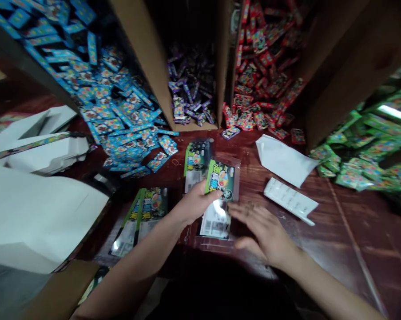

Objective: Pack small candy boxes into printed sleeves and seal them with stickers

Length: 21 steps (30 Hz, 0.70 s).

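Clamping the left hand (197, 203) on a printed packet (216, 222) over the dark tabletop (323, 244); holding the right hand (267, 231) loosely spread just beside the packet's right edge, with any touch too unclear to tell; seeing similar packets (153, 206) lying to the left, small blue boxes (130, 138) heaped beyond them, and a white sheet (287, 160) lying to the right.

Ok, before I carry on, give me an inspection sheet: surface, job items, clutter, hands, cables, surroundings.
Surface: dark reddish table, seam at right.
Job items: printed packet in hand; overlapping packets to its left.
Clutter: white sheet and white strip at right.
Hands: left hand grips the printed packet; right hand open by its edge, contact unclear.
Cables: nothing seen.
Surroundings: heaped blue packs, purple packs, red packs, green packs; cardboard walls between.
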### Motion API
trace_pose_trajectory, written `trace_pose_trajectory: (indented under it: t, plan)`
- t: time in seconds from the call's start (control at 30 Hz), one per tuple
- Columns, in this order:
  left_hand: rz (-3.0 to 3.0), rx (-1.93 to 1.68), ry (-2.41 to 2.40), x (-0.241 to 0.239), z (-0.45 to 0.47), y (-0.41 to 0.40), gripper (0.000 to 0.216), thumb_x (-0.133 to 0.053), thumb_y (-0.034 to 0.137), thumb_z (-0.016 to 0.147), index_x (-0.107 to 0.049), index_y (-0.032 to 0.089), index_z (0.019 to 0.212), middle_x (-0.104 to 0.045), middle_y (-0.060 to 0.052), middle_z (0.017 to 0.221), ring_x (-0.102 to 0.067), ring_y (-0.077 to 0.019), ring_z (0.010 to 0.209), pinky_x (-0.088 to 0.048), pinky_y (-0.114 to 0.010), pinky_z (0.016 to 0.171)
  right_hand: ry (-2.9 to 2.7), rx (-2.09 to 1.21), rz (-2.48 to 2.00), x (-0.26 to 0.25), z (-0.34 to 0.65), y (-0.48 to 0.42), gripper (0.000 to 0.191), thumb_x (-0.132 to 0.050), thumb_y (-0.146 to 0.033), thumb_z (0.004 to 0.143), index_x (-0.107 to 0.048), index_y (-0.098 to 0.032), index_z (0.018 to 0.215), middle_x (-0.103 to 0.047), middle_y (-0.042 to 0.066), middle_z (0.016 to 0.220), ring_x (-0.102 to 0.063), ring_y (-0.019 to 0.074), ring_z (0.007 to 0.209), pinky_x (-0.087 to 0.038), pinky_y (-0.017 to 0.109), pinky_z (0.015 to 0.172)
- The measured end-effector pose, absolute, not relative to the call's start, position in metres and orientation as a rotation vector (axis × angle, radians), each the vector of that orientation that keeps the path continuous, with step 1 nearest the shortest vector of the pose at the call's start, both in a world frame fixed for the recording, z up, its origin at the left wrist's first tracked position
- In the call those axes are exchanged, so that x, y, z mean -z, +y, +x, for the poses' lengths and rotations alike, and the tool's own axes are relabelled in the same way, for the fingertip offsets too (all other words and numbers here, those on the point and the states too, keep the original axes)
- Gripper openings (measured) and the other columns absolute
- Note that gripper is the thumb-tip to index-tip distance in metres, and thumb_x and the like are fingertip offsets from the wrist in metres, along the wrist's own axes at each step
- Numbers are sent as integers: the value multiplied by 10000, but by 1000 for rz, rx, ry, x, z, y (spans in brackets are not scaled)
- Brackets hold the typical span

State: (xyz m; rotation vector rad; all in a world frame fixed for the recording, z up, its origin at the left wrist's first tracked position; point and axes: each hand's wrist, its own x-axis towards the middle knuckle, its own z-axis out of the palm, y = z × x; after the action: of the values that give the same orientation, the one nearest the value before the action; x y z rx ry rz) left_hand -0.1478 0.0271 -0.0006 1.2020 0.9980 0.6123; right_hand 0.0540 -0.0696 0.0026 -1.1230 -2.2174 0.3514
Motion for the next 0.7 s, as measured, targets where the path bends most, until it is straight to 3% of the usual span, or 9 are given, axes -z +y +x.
trace_pose_trajectory:
  t: [0.1,0.2,0.3,0.37,0.5,0.57,0.63,0.7]
  plan:
    - [1535,-482,907,-6,-132,13,264,-607,313,896,-650,168,1112,-729,-51,1022,-663,-213,958,-535,-360,873,-2037,-286,-1387,-13,66,-53,558,-589,-362,976,-433,-188,1482,-585,171,1406,-559,315,1299,-498,518,1063]
    - [1747,-408,889,-15,-127,-5,261,-535,299,935,-632,174,1143,-722,-62,1017,-671,-219,932,-525,-354,870,-1978,-341,-1494,-20,75,-43,451,-599,-361,967,-515,-201,1380,-656,145,1181,-625,310,1104,-538,512,953]
    - [1854,-335,919,-22,-134,-21,253,-499,294,948,-632,190,1137,-731,-74,973,-690,-219,853,-529,-328,792,-2039,-569,-1449,-21,79,-46,287,-638,-441,939,-603,-231,1131,-648,85,980,-629,271,927,-550,451,812]
    - [1900,-306,956,-27,-142,-29,241,-487,285,948,-638,193,1111,-733,-79,922,-694,-221,815,-527,-325,763,-2088,-671,-1366,-17,79,-47,213,-635,-450,940,-593,-242,964,-620,72,965,-618,257,929,-536,418,796]
    - [1946,-277,985,-40,-159,-41,267,-480,275,945,-645,194,1139,-741,-105,944,-709,-244,863,-528,-345,794,-2030,-555,-1286,-12,70,-42,436,-751,-537,822,-554,-245,1080,-620,95,1088,-616,288,1029,-524,419,842]
    - [1924,-257,998,-45,-168,-47,297,-462,290,960,-635,188,1179,-742,-108,961,-714,-246,869,-535,-350,799,-2056,-557,-1307,-15,64,-41,444,-750,-557,814,-562,-244,1066,-649,69,998,-642,256,891,-524,376,747]
    - [1882,-288,1018,-46,-181,-54,361,-463,347,981,-585,200,1288,-738,-108,1068,-714,-247,940,-546,-357,836,-2137,-620,-1306,-21,62,-42,328,-697,-545,865,-587,-248,952,-648,26,842,-623,206,714,-492,330,648]
    - [1919,-418,1170,-38,-198,-62,495,-511,441,973,-490,233,1422,-669,-128,1291,-653,-282,1151,-517,-417,974,-2192,-652,-1285,-28,66,-44,293,-635,-533,913,-602,-252,836,-617,7,727,-592,183,618,-461,306,595]
